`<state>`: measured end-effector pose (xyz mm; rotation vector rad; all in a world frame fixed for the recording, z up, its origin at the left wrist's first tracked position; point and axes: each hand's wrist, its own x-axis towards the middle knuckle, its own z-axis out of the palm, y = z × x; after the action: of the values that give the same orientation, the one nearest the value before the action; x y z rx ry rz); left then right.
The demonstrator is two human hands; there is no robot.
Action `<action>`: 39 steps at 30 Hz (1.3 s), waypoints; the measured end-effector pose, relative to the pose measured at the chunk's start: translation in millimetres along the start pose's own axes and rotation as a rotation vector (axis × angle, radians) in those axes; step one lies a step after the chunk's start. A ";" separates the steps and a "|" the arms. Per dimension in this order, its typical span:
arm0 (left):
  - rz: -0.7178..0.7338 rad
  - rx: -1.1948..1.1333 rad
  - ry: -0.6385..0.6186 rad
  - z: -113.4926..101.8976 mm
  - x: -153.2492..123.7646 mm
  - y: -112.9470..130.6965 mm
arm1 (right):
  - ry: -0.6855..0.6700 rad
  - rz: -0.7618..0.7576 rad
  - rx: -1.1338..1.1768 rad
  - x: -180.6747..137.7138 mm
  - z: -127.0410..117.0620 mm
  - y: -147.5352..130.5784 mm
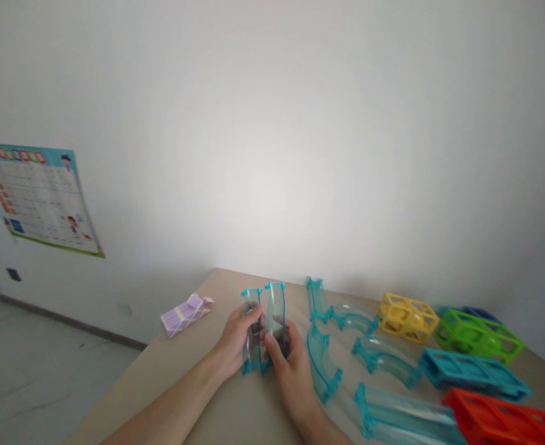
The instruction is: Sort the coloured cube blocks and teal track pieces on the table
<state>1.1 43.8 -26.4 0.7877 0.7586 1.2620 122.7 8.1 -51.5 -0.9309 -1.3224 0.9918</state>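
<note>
My left hand point(236, 340) is closed around a clear teal plastic track piece point(252, 337), held upright with the thumb across its front. Beside it, my right hand point(294, 371) grips a second clear track piece point(276, 309), also upright and reaching slightly higher. The two pieces stand side by side, close together over the tabletop; whether they touch at the lower ends I cannot tell. Just right of my right hand lies a curved teal track piece point(319, 364). Fingers behind both held pieces are partly seen through the clear plastic.
On the table point(161, 395), a purple-and-white packet point(186, 314) lies left. To the right are a short straight track point(317, 300), more curved tracks point(388, 358), a wide straight track point(406, 417), and yellow point(407, 317), green point(479, 335), teal point(476, 374) and red point(508, 420) open-framed blocks. A wall stands behind.
</note>
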 end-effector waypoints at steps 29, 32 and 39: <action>0.155 0.077 0.251 -6.0 2.4 12.4 | -0.178 0.191 0.099 -4.3 1.5 -10.9; 0.192 0.103 0.250 -3.4 1.0 13.5 | -0.176 0.190 0.073 -5.1 1.5 -12.1; 0.207 0.045 0.272 -2.4 1.3 14.8 | -0.186 0.162 0.031 -5.1 1.2 -10.2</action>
<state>-8.4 47.3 -15.2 0.7533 0.9446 1.5647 121.9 0.0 -43.5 -0.9517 -1.3978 1.2447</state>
